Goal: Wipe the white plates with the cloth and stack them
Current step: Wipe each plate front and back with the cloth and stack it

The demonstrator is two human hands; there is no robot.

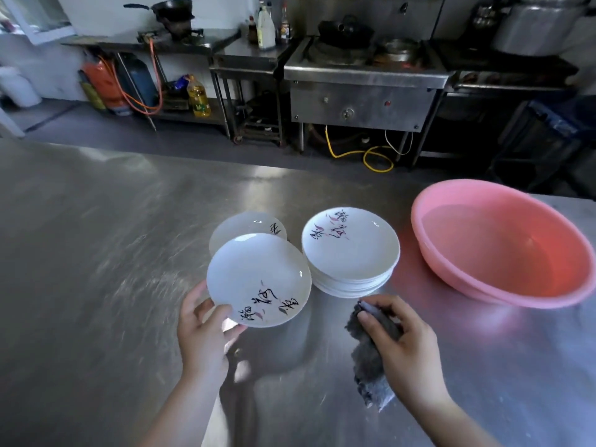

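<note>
Gripping a white plate [258, 279] left hand [201, 333], right hand [400, 343] clutches cloth [367, 366].

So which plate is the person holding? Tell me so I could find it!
Find the big pink basin on the steel table. Left of it sits a stack of white plates, and left again the left hand holds one plate by its near edge. Unlike its neighbours, it is lifted and tilted, its black writing nearest the person.

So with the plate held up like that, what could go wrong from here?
The left hand pinches the white printed plate only at its near rim, so it might slip onto the steel table. Wiping with the grey cloth in the right hand could lever it loose.
</note>
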